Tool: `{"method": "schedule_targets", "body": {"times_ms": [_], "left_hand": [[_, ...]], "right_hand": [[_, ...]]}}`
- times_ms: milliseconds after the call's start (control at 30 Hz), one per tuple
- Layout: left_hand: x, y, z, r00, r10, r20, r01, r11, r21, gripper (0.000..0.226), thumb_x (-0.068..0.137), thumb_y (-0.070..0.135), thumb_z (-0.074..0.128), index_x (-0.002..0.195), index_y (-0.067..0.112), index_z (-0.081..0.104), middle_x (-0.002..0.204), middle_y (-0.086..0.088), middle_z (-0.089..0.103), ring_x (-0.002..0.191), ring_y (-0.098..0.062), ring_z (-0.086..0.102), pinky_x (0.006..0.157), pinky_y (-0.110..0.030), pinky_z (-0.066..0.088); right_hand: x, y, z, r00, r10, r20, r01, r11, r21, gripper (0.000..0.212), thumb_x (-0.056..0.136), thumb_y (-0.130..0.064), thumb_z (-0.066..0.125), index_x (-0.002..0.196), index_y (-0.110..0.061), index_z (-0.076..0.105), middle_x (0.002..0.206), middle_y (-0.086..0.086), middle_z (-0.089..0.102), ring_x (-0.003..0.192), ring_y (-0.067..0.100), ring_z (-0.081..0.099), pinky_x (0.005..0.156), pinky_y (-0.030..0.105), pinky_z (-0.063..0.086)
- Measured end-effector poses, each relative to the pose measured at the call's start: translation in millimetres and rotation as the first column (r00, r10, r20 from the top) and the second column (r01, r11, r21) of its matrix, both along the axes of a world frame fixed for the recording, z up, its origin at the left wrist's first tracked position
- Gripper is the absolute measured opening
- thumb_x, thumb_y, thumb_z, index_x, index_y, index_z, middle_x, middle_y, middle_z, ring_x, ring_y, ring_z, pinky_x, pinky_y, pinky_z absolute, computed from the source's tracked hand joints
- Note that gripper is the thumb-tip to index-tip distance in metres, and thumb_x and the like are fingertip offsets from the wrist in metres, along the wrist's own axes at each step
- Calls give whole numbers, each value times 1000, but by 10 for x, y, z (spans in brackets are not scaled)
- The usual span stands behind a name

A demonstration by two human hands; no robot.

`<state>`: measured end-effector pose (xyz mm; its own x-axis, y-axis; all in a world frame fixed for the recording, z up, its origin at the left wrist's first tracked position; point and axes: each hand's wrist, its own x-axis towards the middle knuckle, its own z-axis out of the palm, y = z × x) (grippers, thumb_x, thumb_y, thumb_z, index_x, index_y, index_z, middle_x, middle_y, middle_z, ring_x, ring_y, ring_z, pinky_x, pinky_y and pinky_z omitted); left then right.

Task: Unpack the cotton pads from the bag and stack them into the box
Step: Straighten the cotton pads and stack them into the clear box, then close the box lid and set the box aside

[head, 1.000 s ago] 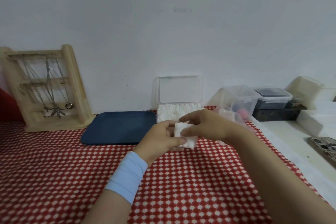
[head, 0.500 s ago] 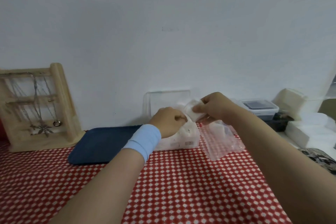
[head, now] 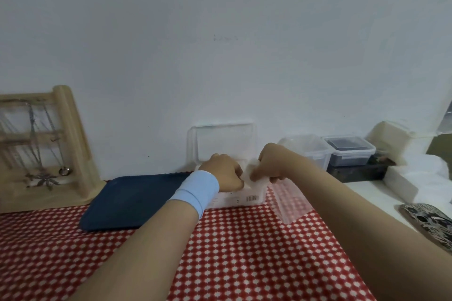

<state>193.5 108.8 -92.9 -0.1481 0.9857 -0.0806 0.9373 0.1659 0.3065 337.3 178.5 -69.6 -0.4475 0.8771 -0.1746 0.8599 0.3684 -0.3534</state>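
Right hand (head: 270, 166) pinches the cotton pad (head: 254, 171) just above the right end of the box (head: 232, 199); the drop appears straight down. Left hand (head: 223, 173), curled over the box's middle, hides its grip. Bag (head: 291, 205) lies right of the box.

Hands: two, left hand (head: 223, 172) and right hand (head: 274, 162)
Cotton pad (head: 254, 175): one, in the fingers
Clear box (head: 241, 199): one, under the fingers
Plastic bag (head: 292, 204): one, right of the fingers
Blue tray (head: 127, 203): one
Wooden stand (head: 73, 144): one
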Motion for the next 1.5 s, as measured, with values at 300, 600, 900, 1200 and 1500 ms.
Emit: {"method": "schedule_targets", "body": {"times_ms": [300, 600, 900, 1200, 1500], "left_hand": [[-16, -16, -58, 999, -22, 30, 21, 999, 26, 26, 91, 33, 61, 112, 35, 76, 125, 3, 65, 125, -19, 49, 106, -39, 48], [-86, -73, -193, 995, -84, 52, 78, 990, 117, 29, 95, 37, 57, 119, 38, 74, 131, 1, 58, 132, -24, 40, 107, -38, 39], [-307, -206, -168, 983, -90, 159, 48, 966, 256, 34, 102, 28, 51, 134, 28, 61, 140, 5, 56, 132, -16, 46, 111, -32, 36], [-392, -248, -507, 997, 49, -64, -46, 997, 58, 59, 110, 40, 19, 163, 22, 3, 171, -3, -8, 157, -20, -7, 128, -41, -1], [-379, -121, -417, 1000, -17, 20, 15, 997, 70, 53, 110, 32, 19, 161, 18, 19, 170, -5, 11, 157, -21, 8, 128, -38, 8]], "right_hand": [[-352, -28, -80, 895, -53, 443, -52, 974, 222, 22, 80, -25, 77, 79, -16, 57, 78, -3, 59, 68, 15, 57, 64, 28, 47], [-290, 38, -224, 924, -91, 370, 60, 994, 96, 48, 89, -50, 63, 119, -12, 64, 112, 3, 64, 110, 27, 62, 102, 44, 49], [-167, -97, -100, 995, -87, 48, 82, 992, 97, 39, 103, -35, 37, 91, -7, 61, 103, 10, 66, 94, 27, 61, 88, 37, 49], [-303, -267, -674, 973, 174, 151, -194, 973, 129, 74, 102, -61, 11, 161, -19, 2, 167, 17, -8, 155, 33, -8, 126, 50, 1], [-329, -133, -590, 986, 162, -35, -154, 972, 176, 66, 100, -57, 18, 152, -22, 37, 162, 8, 29, 150, 28, 25, 120, 58, 18]]}}
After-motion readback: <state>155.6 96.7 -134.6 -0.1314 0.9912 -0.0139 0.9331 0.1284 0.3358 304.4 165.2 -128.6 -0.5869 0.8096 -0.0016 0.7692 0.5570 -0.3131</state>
